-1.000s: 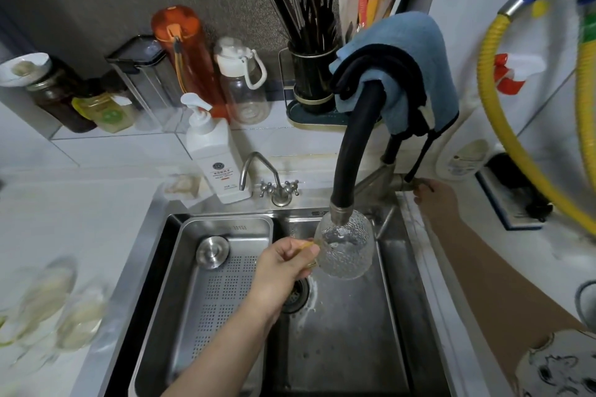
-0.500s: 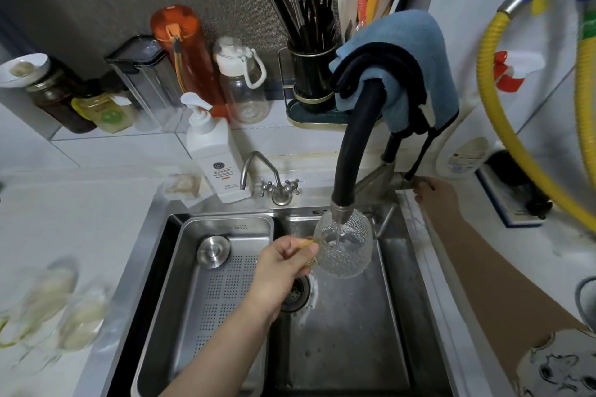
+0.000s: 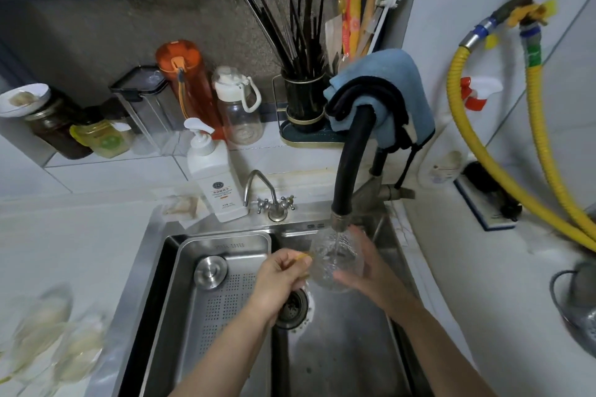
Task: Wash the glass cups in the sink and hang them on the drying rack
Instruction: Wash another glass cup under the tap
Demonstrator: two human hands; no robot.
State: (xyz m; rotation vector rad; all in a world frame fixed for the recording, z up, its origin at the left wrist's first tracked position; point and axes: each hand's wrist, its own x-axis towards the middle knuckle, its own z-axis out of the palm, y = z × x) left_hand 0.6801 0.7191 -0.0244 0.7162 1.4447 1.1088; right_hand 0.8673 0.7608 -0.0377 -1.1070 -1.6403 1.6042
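A clear textured glass cup [image 3: 332, 259] sits under the black faucet spout [image 3: 350, 164], and a thin stream of water runs into it. My left hand [image 3: 279, 277] is closed on the cup's amber handle at its left side. My right hand [image 3: 364, 264] cups the right and far side of the glass, fingers spread against it. Both hands are above the steel sink [image 3: 342, 348], just past the drain [image 3: 292, 306]. Several blurred glass cups [image 3: 54, 335] lie on the counter at the lower left.
A perforated steel tray [image 3: 213, 300] with a round plug fills the sink's left half. A soap pump bottle [image 3: 214, 177] and small tap [image 3: 271, 200] stand behind it. Bottles, jars and a utensil holder line the back ledge. Yellow hoses [image 3: 503, 171] hang at right; a metal colander [image 3: 577, 309] sits at the right edge.
My right hand left the faucet handle at the right and came down onto the side of the glass. Water now runs into the cup. My left hand stayed on the handle.
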